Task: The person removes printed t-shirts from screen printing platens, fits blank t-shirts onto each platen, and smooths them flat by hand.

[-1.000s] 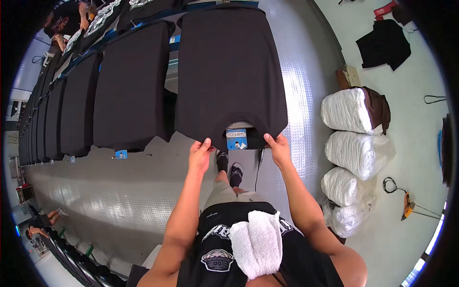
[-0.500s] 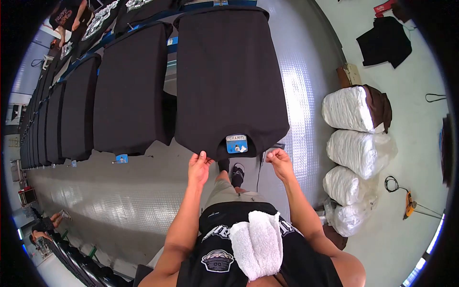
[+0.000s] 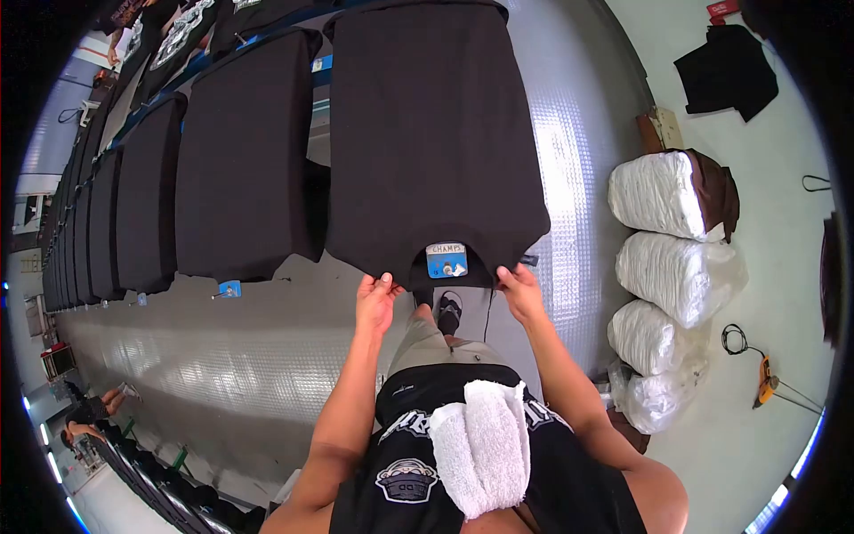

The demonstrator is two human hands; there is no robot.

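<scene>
A black T-shirt [image 3: 436, 133] lies stretched flat over a board in front of me, its neck opening toward my body. Through that opening shows a blue metal plate [image 3: 447, 261] marked "CHAMPS", with a small knob on it. My left hand [image 3: 376, 301] pinches the shirt's near edge to the left of the neckline, thumb on top. On the other side of the neckline, my right hand [image 3: 521, 292] grips the same edge between thumb and fingers. The fingers under the cloth are partly hidden.
More boards covered with black shirts [image 3: 245, 151] run in a row to the left. White wrapped bundles [image 3: 654, 200] stand along the right, near a black garment [image 3: 728, 73] and an orange-handled tool [image 3: 765, 383]. Another person's arm [image 3: 114, 46] shows at upper left; a second person [image 3: 89, 414] is at lower left.
My right hand has moved left to the shirt and closed on its edge. My left hand stays at the edge, its grip a little further right. The whole view has shifted slightly.
</scene>
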